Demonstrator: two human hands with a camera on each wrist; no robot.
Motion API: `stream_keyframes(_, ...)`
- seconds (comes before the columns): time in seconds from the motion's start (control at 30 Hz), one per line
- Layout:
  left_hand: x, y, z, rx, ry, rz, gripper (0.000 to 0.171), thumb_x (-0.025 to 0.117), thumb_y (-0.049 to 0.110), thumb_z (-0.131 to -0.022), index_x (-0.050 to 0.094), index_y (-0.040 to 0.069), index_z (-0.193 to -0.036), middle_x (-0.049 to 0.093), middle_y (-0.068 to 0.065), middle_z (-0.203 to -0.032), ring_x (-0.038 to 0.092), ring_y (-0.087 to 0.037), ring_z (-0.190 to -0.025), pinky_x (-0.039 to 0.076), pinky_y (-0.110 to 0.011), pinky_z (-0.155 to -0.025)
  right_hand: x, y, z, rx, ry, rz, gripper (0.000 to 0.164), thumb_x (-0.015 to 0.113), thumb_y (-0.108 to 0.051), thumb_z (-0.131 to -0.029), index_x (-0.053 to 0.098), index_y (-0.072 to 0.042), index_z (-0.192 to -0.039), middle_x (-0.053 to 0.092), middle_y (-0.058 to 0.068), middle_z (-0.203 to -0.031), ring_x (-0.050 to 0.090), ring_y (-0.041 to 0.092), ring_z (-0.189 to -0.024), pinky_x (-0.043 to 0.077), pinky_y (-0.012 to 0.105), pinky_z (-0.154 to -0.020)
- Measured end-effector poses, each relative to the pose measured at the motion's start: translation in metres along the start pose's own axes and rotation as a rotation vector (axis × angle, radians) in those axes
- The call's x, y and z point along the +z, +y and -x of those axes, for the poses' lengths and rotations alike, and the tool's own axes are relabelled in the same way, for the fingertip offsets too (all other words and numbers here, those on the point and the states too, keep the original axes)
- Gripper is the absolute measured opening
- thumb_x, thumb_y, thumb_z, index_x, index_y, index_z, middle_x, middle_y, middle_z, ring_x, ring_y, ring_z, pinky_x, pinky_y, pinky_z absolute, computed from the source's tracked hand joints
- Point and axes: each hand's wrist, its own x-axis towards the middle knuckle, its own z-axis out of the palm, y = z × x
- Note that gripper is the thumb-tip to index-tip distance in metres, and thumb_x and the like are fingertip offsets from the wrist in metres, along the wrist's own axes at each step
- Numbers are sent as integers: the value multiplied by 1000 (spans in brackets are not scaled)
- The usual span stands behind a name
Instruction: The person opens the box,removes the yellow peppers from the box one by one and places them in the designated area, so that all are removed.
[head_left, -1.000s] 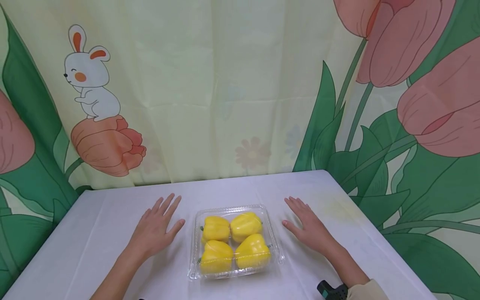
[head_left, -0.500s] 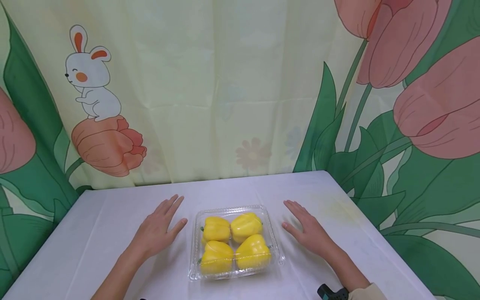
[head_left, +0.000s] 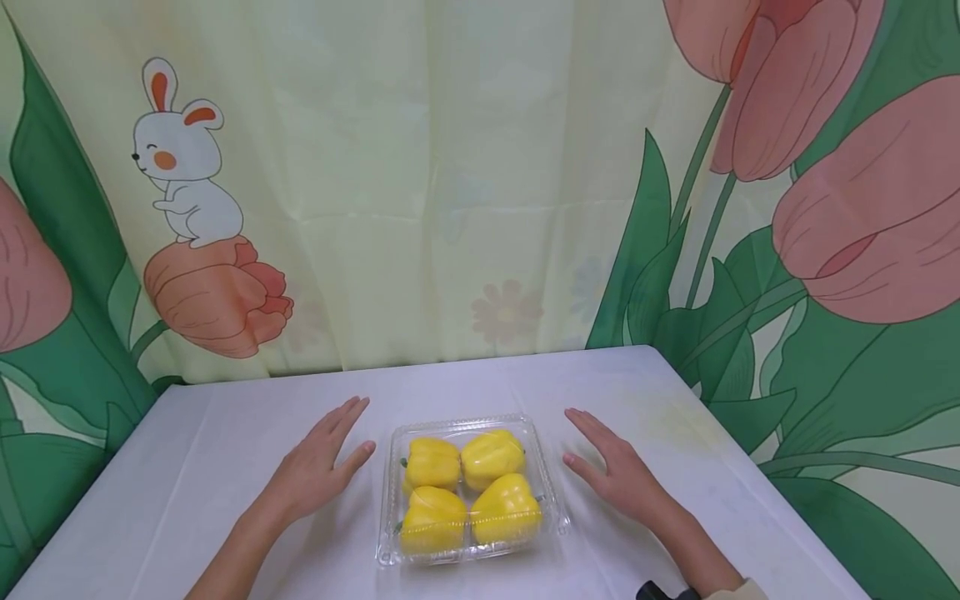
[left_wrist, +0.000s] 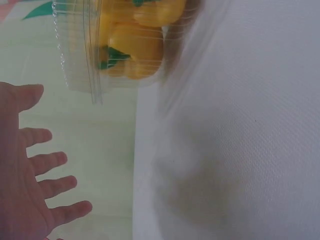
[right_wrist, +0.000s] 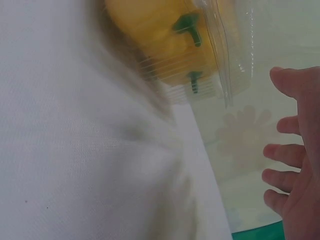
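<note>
Btwn L hand [head_left: 311, 475] & R hand [head_left: 625, 477], pepper box [head_left: 392, 500] (edges free).

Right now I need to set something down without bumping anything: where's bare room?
Bare tablecloth lies behind the clear container toward the curtain, and outward of the left hand and right hand. Crowded: where the container sits, between them.

Free gaps separate the box [head_left: 389, 504] from the left hand [head_left: 317, 467] and right hand [head_left: 618, 472]. Its transparent lid [head_left: 461, 423] appears to block the peppers [head_left: 506, 508] from above. The curtain [head_left: 480, 150] limits passage beyond the table [head_left: 630, 400].
</note>
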Motion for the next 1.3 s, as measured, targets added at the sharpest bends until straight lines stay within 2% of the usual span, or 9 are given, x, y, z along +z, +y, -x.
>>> stream_keyframes(0.13, -1, 2, 1, 0, 4, 46, 67, 47, 53, -96, 28, 22, -153, 31, -9, -158, 32, -35, -142, 35, -65, -106, 0, -1, 1, -9, 8, -2, 63, 64, -33, -91, 40, -18, -147, 43, 9, -151, 40, 34, -140, 39, 58, -107)
stream_keyframes(0.4, -1, 7, -1, -15, -13, 131, 69, 46, 55, -96, 29, 20, -152, 31, -10, -158, 32, -37, -143, 31, -64, -109, 2, -3, 3, -19, 9, -3, 62, 61, -39, -93, 41, -18, -147, 45, 7, -150, 43, 32, -138, 42, 55, -106)
stream_keyframes(0.7, 4, 8, -2, -25, -19, 189, 68, 49, 53, -95, 31, 18, -151, 35, -11, -156, 33, -38, -142, 31, -64, -109, 3, -7, 8, -13, 12, -23, 60, 62, -38, -93, 42, -19, -146, 47, 5, -149, 45, 31, -136, 44, 54, -104)
stream_keyframes(0.93, 8, 10, -3, -32, -11, 223, 66, 52, 50, -95, 32, 20, -150, 36, -11, -155, 34, -37, -141, 32, -64, -109, 3, -8, 11, -41, 26, -11, 59, 61, -38, -93, 42, -20, -146, 48, 2, -148, 46, 28, -136, 44, 52, -104)
stream_keyframes(1.0, 9, 11, -3, -33, -12, 237, 65, 53, 48, -95, 32, 20, -150, 36, -11, -155, 35, -38, -141, 32, -64, -109, 3, -9, 12, -43, 30, -12, 59, 61, -38, -93, 42, -20, -146, 48, 2, -148, 47, 27, -136, 44, 52, -104)
stream_keyframes(1.23, 7, 13, -5, -91, -69, 326, 64, 55, 44, -95, 31, 23, -150, 35, -10, -155, 39, -37, -138, 47, -53, -102, 4, -10, 14, -25, 40, -26, 58, 62, -36, -93, 44, -19, -145, 50, 3, -147, 48, 27, -134, 46, 51, -102)
stream_keyframes(1.3, 7, 14, -6, -100, -78, 350, 64, 56, 43, -95, 31, 22, -150, 35, -10, -155, 39, -37, -138, 47, -52, -102, 5, -10, 15, -21, 42, -30, 57, 62, -35, -93, 44, -19, -145, 50, 3, -146, 49, 27, -134, 46, 51, -102)
